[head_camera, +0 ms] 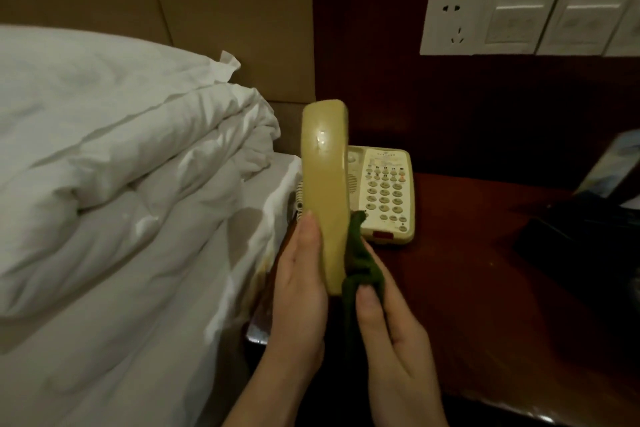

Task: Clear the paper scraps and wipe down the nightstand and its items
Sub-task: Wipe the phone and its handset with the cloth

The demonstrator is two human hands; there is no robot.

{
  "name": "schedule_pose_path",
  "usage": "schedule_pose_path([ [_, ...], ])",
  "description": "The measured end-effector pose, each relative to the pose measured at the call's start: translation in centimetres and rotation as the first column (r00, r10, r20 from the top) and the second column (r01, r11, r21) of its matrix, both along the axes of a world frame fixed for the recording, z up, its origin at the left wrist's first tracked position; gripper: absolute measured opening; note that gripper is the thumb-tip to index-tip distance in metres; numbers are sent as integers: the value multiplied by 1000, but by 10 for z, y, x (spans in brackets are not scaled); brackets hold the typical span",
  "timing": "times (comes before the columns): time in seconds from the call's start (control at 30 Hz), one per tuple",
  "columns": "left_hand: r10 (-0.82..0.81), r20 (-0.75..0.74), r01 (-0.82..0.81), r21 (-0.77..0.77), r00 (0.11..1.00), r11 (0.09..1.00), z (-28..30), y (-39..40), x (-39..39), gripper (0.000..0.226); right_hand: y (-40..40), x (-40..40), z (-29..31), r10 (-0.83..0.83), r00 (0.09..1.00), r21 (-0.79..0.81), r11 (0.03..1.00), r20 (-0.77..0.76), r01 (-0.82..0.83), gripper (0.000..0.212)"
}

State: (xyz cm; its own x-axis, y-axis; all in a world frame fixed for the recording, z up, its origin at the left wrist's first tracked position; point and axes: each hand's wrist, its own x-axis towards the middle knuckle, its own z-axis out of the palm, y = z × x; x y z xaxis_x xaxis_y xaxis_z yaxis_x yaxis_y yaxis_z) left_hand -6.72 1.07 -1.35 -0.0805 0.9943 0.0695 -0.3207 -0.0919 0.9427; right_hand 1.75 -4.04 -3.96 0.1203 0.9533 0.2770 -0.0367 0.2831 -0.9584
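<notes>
My left hand [299, 282] grips the lower end of a yellowed phone handset [323, 184], held upright above the left edge of the dark red nightstand [467, 253]. My right hand [388, 326] pinches a green cloth [360, 260] against the handset's right side. Behind the handset sits the cream phone base [386, 194] with its keypad, on the nightstand's back left part. A coiled cord shows just left of the handset.
A bed with a rumpled white duvet [121, 166] fills the left. A white tissue scrap [227, 66] pokes up behind the duvet. A wall socket and switch panel [526, 22] hangs at the upper right. Dark objects and a card stand [609, 166] sit at the nightstand's right.
</notes>
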Motion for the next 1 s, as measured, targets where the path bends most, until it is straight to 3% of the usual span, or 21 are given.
schedule_pose_path([
  [0.07,47,-51,-45,33,998,998,-2,-1,2,68,-2,-3,2,-10,1000,-19,1000,-30,10,34],
  [0.17,117,-62,-110,100,991,989,-6,1,6,39,2,1,10,22,991,-66,997,-135,-31,37],
  [0.3,189,-2,-188,113,982,976,-6,4,3,37,-2,0,18,26,979,-49,998,-200,-36,41],
  [0.47,83,136,-71,-89,987,994,-6,2,7,33,4,7,18,-1,989,-56,998,-150,-7,40],
  [0.6,40,334,27,-192,942,981,-6,5,3,40,4,8,12,48,993,-59,997,-111,-55,33],
  [0.73,-40,306,93,-161,951,983,-12,15,-8,57,-5,-3,4,77,996,-25,997,40,-76,33],
  [0.8,-32,331,79,-130,943,988,-14,18,-8,54,-2,-3,9,65,985,-125,988,-161,-86,31],
  [0.87,-54,449,112,-105,892,988,-15,18,-7,53,-1,-2,16,33,934,-187,977,-357,-106,31],
  [0.93,-90,509,150,-79,856,986,-16,17,-7,57,-4,-2,21,3,924,-167,983,-383,-72,31],
  [1.0,-84,492,137,-71,866,988,-17,17,-8,54,-9,-1,22,1,963,-80,996,-270,-24,29],
])
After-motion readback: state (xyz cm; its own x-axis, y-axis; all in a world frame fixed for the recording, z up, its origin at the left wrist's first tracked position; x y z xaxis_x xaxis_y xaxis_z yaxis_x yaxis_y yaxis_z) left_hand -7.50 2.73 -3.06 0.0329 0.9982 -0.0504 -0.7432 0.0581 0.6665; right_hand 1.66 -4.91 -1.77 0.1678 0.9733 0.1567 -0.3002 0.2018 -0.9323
